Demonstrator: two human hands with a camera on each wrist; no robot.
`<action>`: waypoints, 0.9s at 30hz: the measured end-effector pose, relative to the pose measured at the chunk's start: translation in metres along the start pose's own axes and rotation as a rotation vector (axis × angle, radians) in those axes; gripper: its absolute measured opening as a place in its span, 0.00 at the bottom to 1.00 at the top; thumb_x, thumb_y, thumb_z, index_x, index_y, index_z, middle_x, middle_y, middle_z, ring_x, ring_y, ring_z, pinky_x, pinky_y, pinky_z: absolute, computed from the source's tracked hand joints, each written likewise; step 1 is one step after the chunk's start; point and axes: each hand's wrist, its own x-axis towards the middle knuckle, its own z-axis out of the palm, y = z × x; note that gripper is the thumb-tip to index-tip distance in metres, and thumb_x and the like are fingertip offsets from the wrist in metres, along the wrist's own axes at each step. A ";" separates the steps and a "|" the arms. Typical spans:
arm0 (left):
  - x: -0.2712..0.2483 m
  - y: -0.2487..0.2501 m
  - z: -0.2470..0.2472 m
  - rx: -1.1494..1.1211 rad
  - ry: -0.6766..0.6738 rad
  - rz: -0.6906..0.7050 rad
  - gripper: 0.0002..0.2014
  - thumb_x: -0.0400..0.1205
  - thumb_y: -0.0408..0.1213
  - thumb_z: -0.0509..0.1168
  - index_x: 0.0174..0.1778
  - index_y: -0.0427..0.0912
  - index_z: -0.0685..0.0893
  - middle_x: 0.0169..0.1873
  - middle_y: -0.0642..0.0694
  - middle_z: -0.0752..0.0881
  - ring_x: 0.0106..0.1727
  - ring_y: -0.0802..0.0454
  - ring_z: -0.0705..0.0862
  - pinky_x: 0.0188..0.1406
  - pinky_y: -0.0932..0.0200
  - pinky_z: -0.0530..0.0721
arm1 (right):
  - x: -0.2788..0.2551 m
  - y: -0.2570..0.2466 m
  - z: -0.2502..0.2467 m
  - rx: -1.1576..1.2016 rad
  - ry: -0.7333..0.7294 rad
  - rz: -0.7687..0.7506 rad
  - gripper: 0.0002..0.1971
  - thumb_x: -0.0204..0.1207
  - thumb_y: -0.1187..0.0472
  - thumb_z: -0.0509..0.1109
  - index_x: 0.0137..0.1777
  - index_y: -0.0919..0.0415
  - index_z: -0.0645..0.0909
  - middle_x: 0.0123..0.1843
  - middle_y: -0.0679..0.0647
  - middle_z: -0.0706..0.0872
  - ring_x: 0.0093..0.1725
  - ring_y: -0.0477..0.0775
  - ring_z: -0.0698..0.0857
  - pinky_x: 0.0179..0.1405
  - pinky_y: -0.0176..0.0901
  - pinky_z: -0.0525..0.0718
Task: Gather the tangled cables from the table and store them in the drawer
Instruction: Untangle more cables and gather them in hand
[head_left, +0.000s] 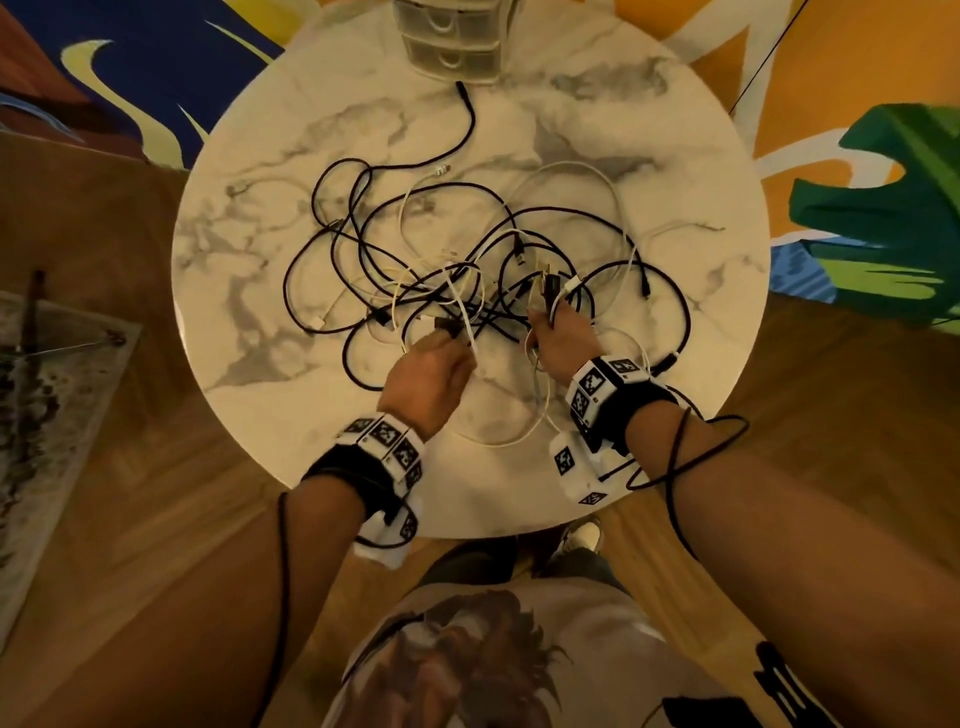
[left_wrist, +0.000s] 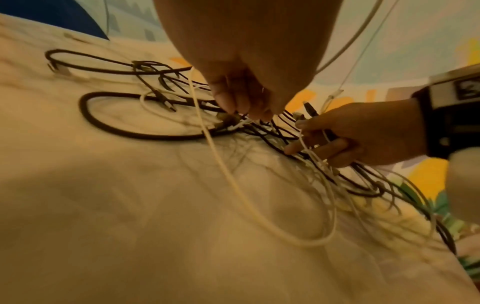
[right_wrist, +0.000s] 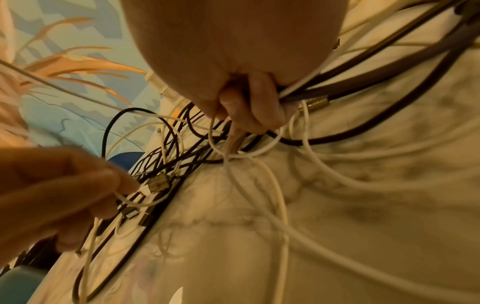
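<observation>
On round table (head_left: 234, 291), tangled cables (head_left: 415, 249) sprawl sideways, left hand (head_left: 426, 374) pinching strands, right hand (head_left: 563, 343) gripping bundle.

The cables (head_left: 467, 260) lie tangled at the middle of the counter (head_left: 249, 291). Behind the cables, at the counter's far edge, stands the drawer unit (head_left: 451, 39). Both hands reach into the cables' near side, the left hand (head_left: 426, 376) left of the right hand (head_left: 561, 343).

**Marble, braid and plastic**

My table (head_left: 270, 291) is smooth white marble with grey veins, faintly glossy. The black cables (head_left: 332, 249) look braided and matt; the white cables (head_left: 571, 171) are smooth plastic, some with shiny metal plugs. At the far edge, the drawer unit (head_left: 452, 39) is translucent plastic. The floor (head_left: 156, 467) looks like wood.
</observation>
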 end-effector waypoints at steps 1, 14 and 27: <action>0.007 0.007 -0.003 -0.017 0.030 0.007 0.13 0.81 0.43 0.58 0.45 0.38 0.83 0.41 0.42 0.82 0.42 0.43 0.81 0.41 0.44 0.81 | 0.001 0.000 0.000 -0.010 -0.001 -0.002 0.18 0.85 0.55 0.56 0.67 0.66 0.74 0.57 0.66 0.86 0.57 0.67 0.83 0.48 0.44 0.74; 0.043 0.037 -0.046 -0.584 0.280 -0.208 0.13 0.83 0.45 0.57 0.35 0.44 0.77 0.21 0.55 0.76 0.23 0.56 0.72 0.29 0.58 0.70 | 0.004 0.000 -0.002 0.013 -0.035 0.010 0.11 0.84 0.55 0.56 0.52 0.62 0.76 0.45 0.61 0.81 0.46 0.61 0.81 0.46 0.50 0.77; 0.083 0.046 -0.056 -0.221 0.514 -0.192 0.10 0.81 0.37 0.60 0.55 0.40 0.81 0.41 0.47 0.84 0.43 0.48 0.82 0.44 0.61 0.76 | -0.055 0.038 -0.102 0.293 0.254 -0.014 0.17 0.86 0.55 0.55 0.44 0.58 0.83 0.21 0.53 0.77 0.18 0.43 0.75 0.28 0.41 0.75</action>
